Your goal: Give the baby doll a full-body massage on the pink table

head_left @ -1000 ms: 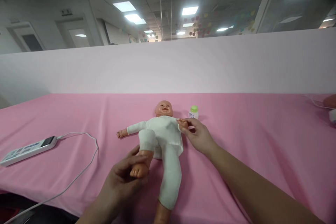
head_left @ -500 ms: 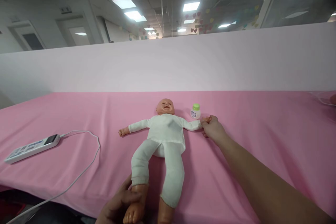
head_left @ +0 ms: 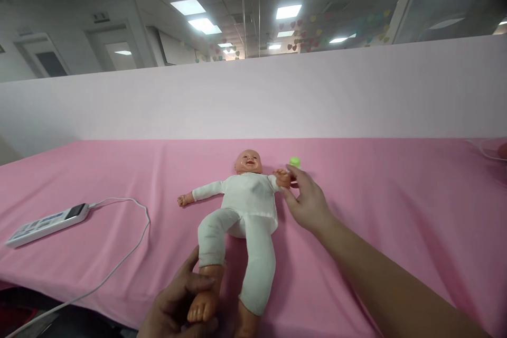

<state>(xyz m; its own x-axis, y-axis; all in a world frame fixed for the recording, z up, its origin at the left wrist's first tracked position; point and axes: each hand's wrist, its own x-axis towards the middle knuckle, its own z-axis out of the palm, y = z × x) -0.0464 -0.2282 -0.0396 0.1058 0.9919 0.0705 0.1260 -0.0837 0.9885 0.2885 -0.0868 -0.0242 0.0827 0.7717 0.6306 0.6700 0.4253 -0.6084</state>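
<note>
A baby doll (head_left: pixel 249 195) in a white top and trousers lies on its back, head pointing away from me. My left hand (head_left: pixel 176 298) is closed around the doll's lower leg and foot at the front, its thumb over the ankle. Between the thumb and fingers of my right hand (head_left: pixel 309 203) is the doll's hand (head_left: pixel 282 178), with that arm folded in close to the shoulder. Just behind my right fingers stands a small jar with a green lid (head_left: pixel 294 161); its body is mostly hidden.
A pink cloth (head_left: pixel 356 179) covers the table. At the left lies a white power strip (head_left: pixel 47 224), its cable (head_left: pixel 130 251) curving to the front edge. A low white wall (head_left: pixel 253 100) runs along the back, with glass above it.
My right hand has drawn the doll's hand inward towards its body, so the arm is now bent and the jar partly covered. My left hand has lifted the doll's foot slightly.
</note>
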